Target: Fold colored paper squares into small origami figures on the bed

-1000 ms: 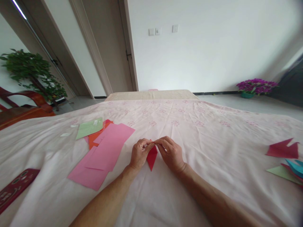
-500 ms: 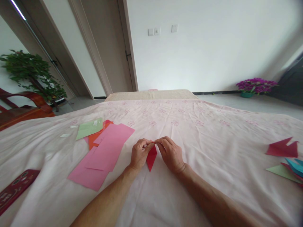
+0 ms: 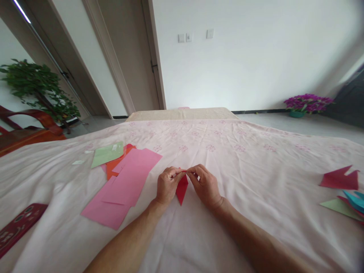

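Note:
A red folded paper (image 3: 182, 189), a narrow shape with its point toward me, lies on the pink cloth (image 3: 241, 170) in the middle. My left hand (image 3: 166, 185) pinches its far end from the left with curled fingers. My right hand (image 3: 204, 184) pinches the same end from the right. The fingertips of both hands meet over the top of the paper, and that top part is hidden by them.
Pink paper sheets (image 3: 127, 182) overlap to the left, with an orange sheet (image 3: 115, 163) and a light green sheet (image 3: 107, 154) behind them. A dark red phone case (image 3: 17, 225) lies at the near left. Folded paper pieces in dark red (image 3: 339, 179), green (image 3: 339, 207) and teal (image 3: 355, 200) lie at the right edge.
Both hands stay on the red paper's far end; only the fingertips have shifted slightly, and the paper sits a touch closer to me.

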Available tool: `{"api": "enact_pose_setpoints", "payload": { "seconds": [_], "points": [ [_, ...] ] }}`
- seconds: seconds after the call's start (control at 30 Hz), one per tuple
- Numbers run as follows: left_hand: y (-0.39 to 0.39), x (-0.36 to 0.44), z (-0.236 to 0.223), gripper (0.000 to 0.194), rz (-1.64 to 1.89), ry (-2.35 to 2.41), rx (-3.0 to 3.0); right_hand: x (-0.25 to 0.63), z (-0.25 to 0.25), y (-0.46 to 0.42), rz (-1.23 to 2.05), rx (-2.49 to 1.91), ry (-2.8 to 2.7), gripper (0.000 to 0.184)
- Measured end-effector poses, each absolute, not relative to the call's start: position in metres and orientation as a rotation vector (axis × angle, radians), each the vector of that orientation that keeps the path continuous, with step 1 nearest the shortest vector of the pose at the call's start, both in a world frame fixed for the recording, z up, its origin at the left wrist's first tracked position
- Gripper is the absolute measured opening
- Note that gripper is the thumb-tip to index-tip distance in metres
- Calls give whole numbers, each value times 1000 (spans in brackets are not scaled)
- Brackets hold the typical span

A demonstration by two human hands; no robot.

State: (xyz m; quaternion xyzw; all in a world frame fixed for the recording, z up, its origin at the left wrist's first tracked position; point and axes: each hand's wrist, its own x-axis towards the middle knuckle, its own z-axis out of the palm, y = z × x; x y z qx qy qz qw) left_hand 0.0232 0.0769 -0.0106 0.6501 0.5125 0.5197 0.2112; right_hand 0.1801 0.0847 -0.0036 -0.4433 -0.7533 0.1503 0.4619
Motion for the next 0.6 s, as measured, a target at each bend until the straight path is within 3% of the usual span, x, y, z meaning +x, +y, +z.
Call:
{"api": "enact_pose_setpoints", "payload": {
  "seconds": [0.6],
  "points": [
    [77, 23, -11, 17, 1429, 1428, 1884, 178, -4, 89, 546, -1084, -1839, 11]
  ]
}}
